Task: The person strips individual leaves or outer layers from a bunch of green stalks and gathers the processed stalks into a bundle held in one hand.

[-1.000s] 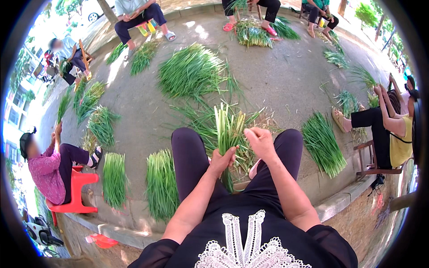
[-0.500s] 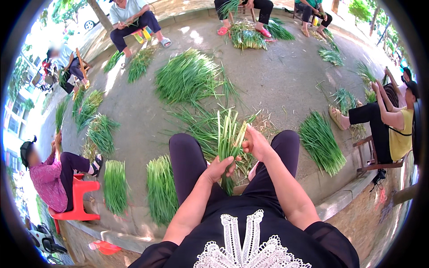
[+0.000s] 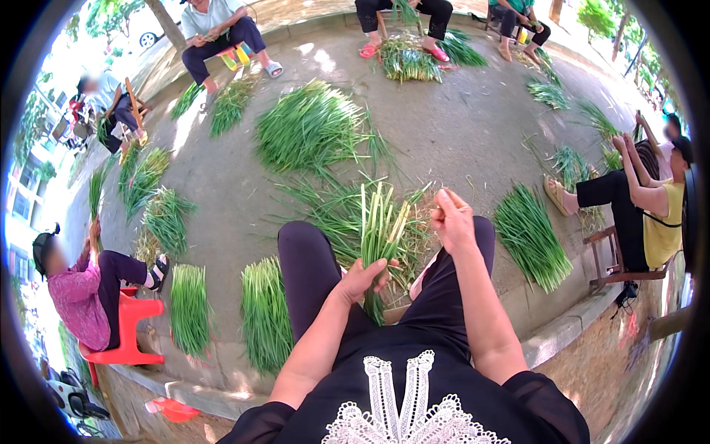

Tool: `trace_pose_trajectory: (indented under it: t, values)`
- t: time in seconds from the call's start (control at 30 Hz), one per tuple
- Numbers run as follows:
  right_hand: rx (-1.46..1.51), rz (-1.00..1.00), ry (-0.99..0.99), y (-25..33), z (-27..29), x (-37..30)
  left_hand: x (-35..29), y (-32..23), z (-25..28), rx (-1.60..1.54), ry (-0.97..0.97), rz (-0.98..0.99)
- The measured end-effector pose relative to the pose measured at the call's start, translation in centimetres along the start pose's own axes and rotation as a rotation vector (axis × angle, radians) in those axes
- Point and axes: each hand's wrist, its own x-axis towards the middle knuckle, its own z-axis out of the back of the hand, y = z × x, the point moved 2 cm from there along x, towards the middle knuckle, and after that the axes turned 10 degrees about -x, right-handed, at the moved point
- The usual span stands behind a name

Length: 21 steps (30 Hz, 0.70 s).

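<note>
Between my knees, my left hand (image 3: 361, 280) is closed round the lower part of a bunch of chives (image 3: 379, 226), whose pale stem ends point up and away from me. Dark green leaves hang below the fist. My right hand (image 3: 453, 218) is raised to the right of the bunch, apart from it, over my right knee. Its fingertips are pinched together; anything between them is too small to make out. Loose chives (image 3: 325, 211) lie on the ground just beyond my knees, with dry, yellowish trimmings (image 3: 421, 229) beside them.
Neat chive piles lie at my left (image 3: 268, 314) and right (image 3: 531, 237), and a large heap (image 3: 310, 127) lies ahead. Several people sit around with chives, one on a red plastic chair (image 3: 126, 329) at left, another on a wooden chair (image 3: 617, 259) at right. A kerb (image 3: 562, 337) runs behind me.
My right hand has left the stem ends, moving right and slightly up with its fingers pinched. My left hand still holds the bunch in nearly the same place.
</note>
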Motion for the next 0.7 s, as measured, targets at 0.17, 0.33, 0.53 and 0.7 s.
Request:
trace_pose_trajectory:
  t: [0.17,0.33,0.53,0.7]
  values:
    - [0.148,0.101,-0.293,1.8,4.0,1.1,0.1,0.0,0.3,-0.089,-0.096,-0.046]
    - [-0.197,0.000,-0.265,-1.8,4.8,0.9,0.4,-0.3,0.2,-0.076,-0.228,-0.092]
    - [-0.216,-0.173,0.198,-2.9,-2.9,-2.4,0.6,0.0,0.4,-0.003,-0.208,-0.100]
    - [-0.022,-0.216,0.375,-1.8,-4.9,-2.7,0.1,0.2,0.9,-0.002,-0.169,-0.099]
